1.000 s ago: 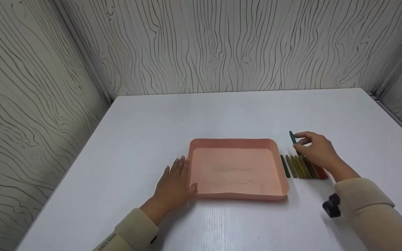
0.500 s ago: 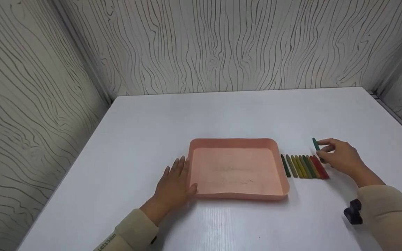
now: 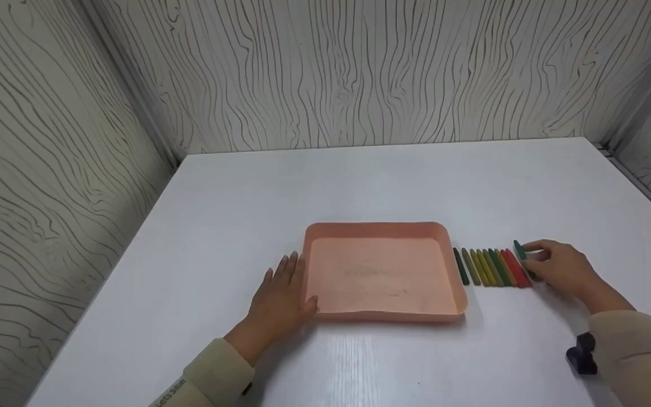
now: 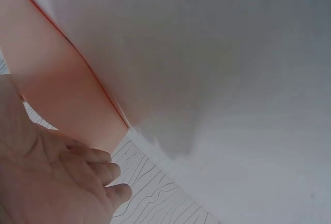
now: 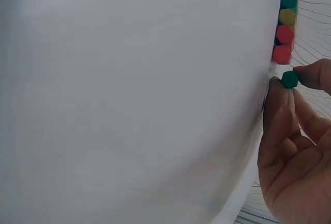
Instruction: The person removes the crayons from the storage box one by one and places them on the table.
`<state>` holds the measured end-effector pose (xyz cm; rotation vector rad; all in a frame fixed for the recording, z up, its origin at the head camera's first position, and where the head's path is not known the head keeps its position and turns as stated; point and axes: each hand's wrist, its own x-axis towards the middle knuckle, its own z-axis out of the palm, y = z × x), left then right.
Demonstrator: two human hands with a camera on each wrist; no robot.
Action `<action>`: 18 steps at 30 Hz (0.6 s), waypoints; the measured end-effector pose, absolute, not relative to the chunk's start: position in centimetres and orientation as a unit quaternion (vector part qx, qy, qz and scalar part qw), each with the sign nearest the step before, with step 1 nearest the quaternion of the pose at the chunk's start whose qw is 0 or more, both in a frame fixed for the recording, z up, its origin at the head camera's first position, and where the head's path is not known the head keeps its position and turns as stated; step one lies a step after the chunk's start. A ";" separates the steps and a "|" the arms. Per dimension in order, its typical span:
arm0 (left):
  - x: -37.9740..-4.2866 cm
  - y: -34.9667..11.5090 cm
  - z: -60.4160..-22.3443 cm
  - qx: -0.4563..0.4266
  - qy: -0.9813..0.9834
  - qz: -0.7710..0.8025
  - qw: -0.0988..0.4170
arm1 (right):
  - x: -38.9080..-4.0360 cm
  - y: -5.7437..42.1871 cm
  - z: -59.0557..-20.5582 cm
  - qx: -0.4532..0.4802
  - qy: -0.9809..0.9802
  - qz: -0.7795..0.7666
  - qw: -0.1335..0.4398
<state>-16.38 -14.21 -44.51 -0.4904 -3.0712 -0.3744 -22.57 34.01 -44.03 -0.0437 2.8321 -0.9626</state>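
A green crayon is pinched between the thumb and fingers of my right hand, at the right end of a row of crayons. In the right wrist view the green crayon's hexagonal end shows between the fingertips, close beside a red crayon. The row runs from dark green through yellows to red, the crayons lying side by side. My left hand rests with straight fingers against the left side of a shallow pink tray; its thumb lies over the near left rim.
The row's dark green crayon lies close to the tray's right wall. A white table carries everything, with wood-grain patterned panels at the back and sides. A small black object sits at the right sleeve cuff.
My right hand has moved right and lower with the green crayon, from above the row to its right end, uncovering the red crayons. The left hand and tray stay in place.
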 end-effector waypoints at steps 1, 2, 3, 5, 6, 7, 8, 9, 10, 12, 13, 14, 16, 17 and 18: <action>-16.4 -14.2 -44.5 -0.157 -0.980 -0.120 0.005 | -22.5 34.0 -44.0 -0.014 0.944 -0.321 0.077; -16.4 -14.2 -44.6 -0.157 -0.980 -0.121 0.007 | -22.5 34.0 -44.1 -0.014 0.944 -0.320 0.079; -16.4 -14.2 -44.6 -0.157 -0.980 -0.120 0.008 | -22.5 33.9 -44.1 -0.014 0.944 -0.320 0.080; -16.4 -14.2 -44.6 -0.156 -0.981 -0.117 0.007 | -22.5 33.9 -44.0 -0.017 0.944 -0.318 0.082; -16.4 -14.3 -44.7 -0.158 -0.980 -0.117 0.009 | -22.5 33.8 -44.0 -0.018 0.945 -0.316 0.083; -16.4 -14.3 -44.7 -0.160 -0.980 -0.118 0.011 | -22.5 33.8 -44.0 -0.020 0.945 -0.315 0.084; -16.4 -14.3 -44.7 -0.161 -0.980 -0.117 0.012 | -22.5 33.8 -44.0 -0.021 0.946 -0.313 0.085; -16.4 -14.3 -44.6 -0.163 -0.980 -0.117 0.012 | -22.5 33.8 -44.0 -0.022 0.946 -0.312 0.086; -16.4 -14.3 -44.6 -0.164 -0.979 -0.117 0.013 | -22.5 33.8 -44.0 -0.022 0.946 -0.312 0.088; -16.4 -14.3 -44.6 -0.166 -0.979 -0.119 0.014 | -22.4 33.7 -43.9 -0.021 0.945 -0.313 0.093; -16.4 -14.3 -44.6 -0.166 -0.979 -0.118 0.015 | -22.4 33.7 -43.9 -0.020 0.945 -0.312 0.095; -16.4 -14.3 -44.6 -0.166 -0.979 -0.118 0.014 | -22.3 33.8 -43.8 -0.019 0.946 -0.310 0.097; -16.4 -14.3 -44.6 -0.166 -0.979 -0.120 0.015 | -22.2 33.8 -43.8 -0.016 0.947 -0.306 0.098; -16.4 -14.3 -44.7 -0.166 -0.979 -0.120 0.015 | -22.2 33.8 -43.7 -0.015 0.948 -0.303 0.098; -16.4 -14.3 -44.7 -0.165 -0.979 -0.120 0.014 | -22.1 33.8 -43.7 -0.014 0.949 -0.300 0.096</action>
